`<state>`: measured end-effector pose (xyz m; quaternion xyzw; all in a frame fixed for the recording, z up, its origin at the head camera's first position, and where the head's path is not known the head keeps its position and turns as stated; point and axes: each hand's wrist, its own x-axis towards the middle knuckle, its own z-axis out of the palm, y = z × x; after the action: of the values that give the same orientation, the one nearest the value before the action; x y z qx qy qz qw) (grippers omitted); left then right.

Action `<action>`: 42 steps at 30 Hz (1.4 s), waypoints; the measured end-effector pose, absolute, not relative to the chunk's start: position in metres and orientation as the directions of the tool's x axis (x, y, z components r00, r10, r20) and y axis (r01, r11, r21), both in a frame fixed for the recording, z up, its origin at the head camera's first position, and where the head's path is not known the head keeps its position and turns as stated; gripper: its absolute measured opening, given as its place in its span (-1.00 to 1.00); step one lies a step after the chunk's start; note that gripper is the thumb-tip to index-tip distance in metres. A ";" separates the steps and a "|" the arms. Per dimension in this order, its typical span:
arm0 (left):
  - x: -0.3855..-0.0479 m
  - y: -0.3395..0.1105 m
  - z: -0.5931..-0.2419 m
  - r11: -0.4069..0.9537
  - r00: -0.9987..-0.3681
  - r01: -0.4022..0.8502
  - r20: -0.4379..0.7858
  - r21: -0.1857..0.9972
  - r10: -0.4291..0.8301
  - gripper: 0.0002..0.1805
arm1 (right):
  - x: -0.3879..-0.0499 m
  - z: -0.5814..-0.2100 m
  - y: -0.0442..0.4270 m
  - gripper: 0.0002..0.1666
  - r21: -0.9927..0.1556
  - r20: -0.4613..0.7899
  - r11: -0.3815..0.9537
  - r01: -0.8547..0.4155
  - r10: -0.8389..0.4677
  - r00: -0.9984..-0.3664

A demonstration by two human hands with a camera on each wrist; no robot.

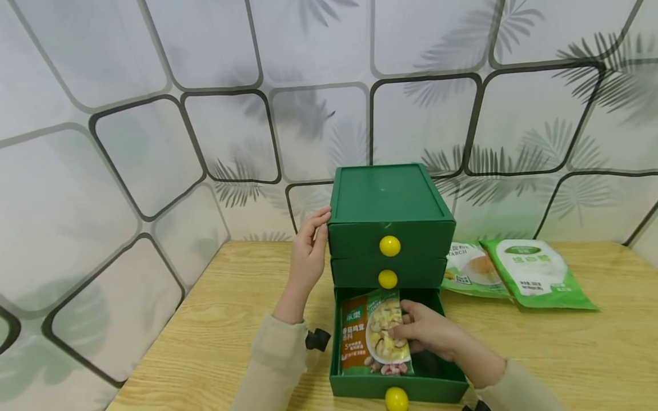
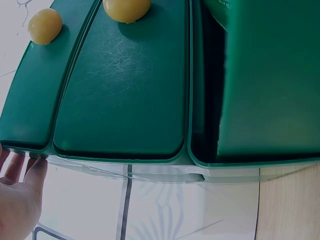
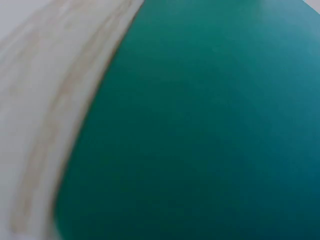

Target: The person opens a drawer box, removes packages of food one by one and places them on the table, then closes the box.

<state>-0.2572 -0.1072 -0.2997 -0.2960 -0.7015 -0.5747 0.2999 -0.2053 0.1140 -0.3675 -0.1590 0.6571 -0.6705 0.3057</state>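
Observation:
A green cabinet (image 1: 390,194) with several stacked drawers and yellow knobs stands on the table. Its bottom drawer (image 1: 401,385) is pulled out; the two above are closed. Inside the open drawer, a brown and green seasoning packet (image 1: 354,337) with a food picture leans face up. My right hand (image 1: 429,331) pinches the packet's right edge, thumb on its front; the other fingers are partly hidden. Against the cabinet's upper left side rests my left hand (image 1: 308,251), its fingers fairly straight, also visible at the corner of the left wrist view. A green surface fills most of the right wrist view.
Two bags lie on the wooden table (image 1: 205,342) to the cabinet's right: a starch bag (image 1: 475,271) and a green and white bag (image 1: 537,274) overlapping it. A patterned wall covering (image 1: 319,125) rises behind the table.

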 end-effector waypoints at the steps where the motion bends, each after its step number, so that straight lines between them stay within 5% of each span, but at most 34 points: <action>1: -0.257 -0.107 -0.300 0.167 -0.645 0.759 0.761 0.629 0.071 -0.71 | -0.205 -0.367 0.114 -0.43 -0.978 -0.189 0.050 0.202 -0.618 -0.763; 17: -0.266 -0.109 -0.306 0.158 -0.638 0.766 0.767 0.623 0.067 -0.71 | -0.208 -0.368 0.116 -0.23 -0.979 -0.182 0.037 0.200 -0.600 -0.779; 42: -0.268 -0.109 -0.308 0.167 -0.657 0.750 0.750 0.640 0.075 -0.70 | -0.200 -0.357 0.128 -0.29 -0.973 -0.133 -0.080 0.218 -0.575 -0.807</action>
<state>-0.2677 -0.1094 -0.3081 -0.2923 -0.7054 -0.5753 0.2933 -0.1998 0.1278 -0.3568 -0.1440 0.6200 -0.7206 0.2750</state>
